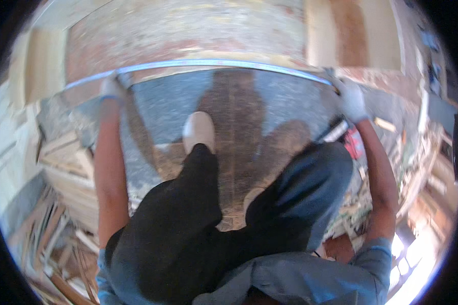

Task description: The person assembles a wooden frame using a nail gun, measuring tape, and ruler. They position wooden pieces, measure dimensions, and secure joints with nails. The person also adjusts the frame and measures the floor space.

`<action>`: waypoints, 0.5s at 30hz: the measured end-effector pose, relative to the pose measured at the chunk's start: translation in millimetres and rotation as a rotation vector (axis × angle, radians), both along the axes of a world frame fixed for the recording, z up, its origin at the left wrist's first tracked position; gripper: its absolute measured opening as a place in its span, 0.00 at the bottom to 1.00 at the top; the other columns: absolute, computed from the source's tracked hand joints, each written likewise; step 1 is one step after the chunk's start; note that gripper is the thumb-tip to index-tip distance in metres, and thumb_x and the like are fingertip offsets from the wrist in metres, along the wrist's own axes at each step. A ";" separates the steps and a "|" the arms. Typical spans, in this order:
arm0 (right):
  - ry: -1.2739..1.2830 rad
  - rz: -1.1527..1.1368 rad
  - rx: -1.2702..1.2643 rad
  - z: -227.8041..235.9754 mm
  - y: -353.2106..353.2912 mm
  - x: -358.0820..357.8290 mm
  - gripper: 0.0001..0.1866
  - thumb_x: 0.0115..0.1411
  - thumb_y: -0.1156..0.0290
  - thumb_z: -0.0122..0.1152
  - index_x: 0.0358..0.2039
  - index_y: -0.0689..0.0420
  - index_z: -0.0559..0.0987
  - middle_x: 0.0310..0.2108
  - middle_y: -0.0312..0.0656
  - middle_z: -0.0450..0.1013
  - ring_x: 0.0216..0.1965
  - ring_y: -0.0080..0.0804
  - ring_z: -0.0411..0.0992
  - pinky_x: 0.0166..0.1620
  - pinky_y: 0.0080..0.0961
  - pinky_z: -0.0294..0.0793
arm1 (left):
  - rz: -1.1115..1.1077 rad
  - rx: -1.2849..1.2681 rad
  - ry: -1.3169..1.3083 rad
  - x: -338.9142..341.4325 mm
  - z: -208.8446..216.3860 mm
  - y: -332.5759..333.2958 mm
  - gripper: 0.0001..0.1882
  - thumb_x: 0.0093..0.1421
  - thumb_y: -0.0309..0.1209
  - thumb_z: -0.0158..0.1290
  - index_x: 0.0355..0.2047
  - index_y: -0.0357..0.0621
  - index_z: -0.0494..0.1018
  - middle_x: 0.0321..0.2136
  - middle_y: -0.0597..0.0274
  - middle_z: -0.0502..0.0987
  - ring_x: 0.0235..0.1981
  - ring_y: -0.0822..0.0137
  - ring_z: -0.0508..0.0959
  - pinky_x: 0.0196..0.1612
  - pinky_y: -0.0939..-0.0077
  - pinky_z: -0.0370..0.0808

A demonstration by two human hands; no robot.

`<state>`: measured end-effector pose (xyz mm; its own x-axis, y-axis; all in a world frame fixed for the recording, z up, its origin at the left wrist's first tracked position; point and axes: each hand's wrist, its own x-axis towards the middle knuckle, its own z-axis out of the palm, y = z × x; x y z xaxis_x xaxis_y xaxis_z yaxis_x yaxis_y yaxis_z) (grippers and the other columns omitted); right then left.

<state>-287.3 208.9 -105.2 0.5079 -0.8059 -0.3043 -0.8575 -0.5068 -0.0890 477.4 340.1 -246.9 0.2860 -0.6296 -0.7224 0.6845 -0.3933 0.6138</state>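
Observation:
A pale blue-white tape measure blade [213, 63] is stretched from left to right along the near edge of a worn, reddish-stained bench top [188, 35]. My left hand [116, 86], in a light glove, pinches the blade near its left end, and a short length runs on past the fingers. My right hand [351, 97], also gloved, is closed at the blade's right end, with a small dark part beside the fingers. Whether that is the tape's case is too blurred to tell. Both arms are spread wide.
Pale boards [39, 66] stand at the left end of the bench, and a brown-striped panel [353, 33] at the right. A red and black tool [353, 142] lies by my right forearm. Wood offcuts [61, 218] are piled at both sides. My shoe [198, 131] rests on the dark floor.

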 end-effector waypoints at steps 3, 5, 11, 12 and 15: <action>0.056 0.006 -0.043 -5.1 -0.6 0.2 0.18 0.60 0.59 0.61 0.50 0.48 0.81 0.35 0.50 0.76 0.39 0.51 0.77 0.42 0.48 0.75 | 0.125 0.164 -0.162 -2.3 -11.8 -11.6 0.09 0.72 0.33 0.45 0.43 0.42 0.72 0.36 0.52 0.80 0.40 0.49 0.81 0.46 0.50 0.82; 0.052 0.002 -0.072 -4.2 -0.3 0.8 0.17 0.60 0.59 0.61 0.49 0.48 0.81 0.35 0.50 0.76 0.40 0.51 0.78 0.42 0.48 0.76 | 0.127 0.196 -0.184 -8.3 -5.0 -18.8 0.11 0.72 0.34 0.45 0.46 0.40 0.71 0.42 0.50 0.80 0.43 0.47 0.81 0.48 0.47 0.81; -0.012 -0.026 -0.115 -25.2 -5.6 1.9 0.14 0.60 0.60 0.61 0.44 0.50 0.81 0.36 0.51 0.77 0.39 0.52 0.78 0.42 0.49 0.77 | 0.144 0.201 -0.244 7.5 -8.2 -22.9 0.10 0.72 0.32 0.45 0.46 0.41 0.71 0.44 0.46 0.81 0.44 0.44 0.81 0.50 0.43 0.80; -0.040 -0.028 -0.129 -27.1 -6.9 3.7 0.14 0.60 0.60 0.60 0.44 0.50 0.81 0.36 0.51 0.77 0.39 0.53 0.79 0.42 0.49 0.77 | 0.146 0.199 -0.251 11.2 -8.4 -22.7 0.10 0.71 0.32 0.45 0.46 0.41 0.72 0.43 0.45 0.81 0.44 0.44 0.81 0.50 0.42 0.80; -0.006 -0.047 -0.119 -36.3 -12.7 4.2 0.13 0.60 0.60 0.60 0.43 0.50 0.80 0.36 0.50 0.77 0.39 0.52 0.79 0.42 0.50 0.78 | 0.124 0.220 -0.219 19.8 -8.5 -24.3 0.09 0.71 0.32 0.45 0.44 0.43 0.72 0.41 0.47 0.82 0.41 0.44 0.83 0.48 0.43 0.81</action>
<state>-283.0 196.2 -141.5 0.4701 -0.8590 -0.2026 -0.8802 -0.4733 -0.0356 497.1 315.8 -255.4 0.5141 -0.4159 -0.7501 0.5966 -0.4549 0.6611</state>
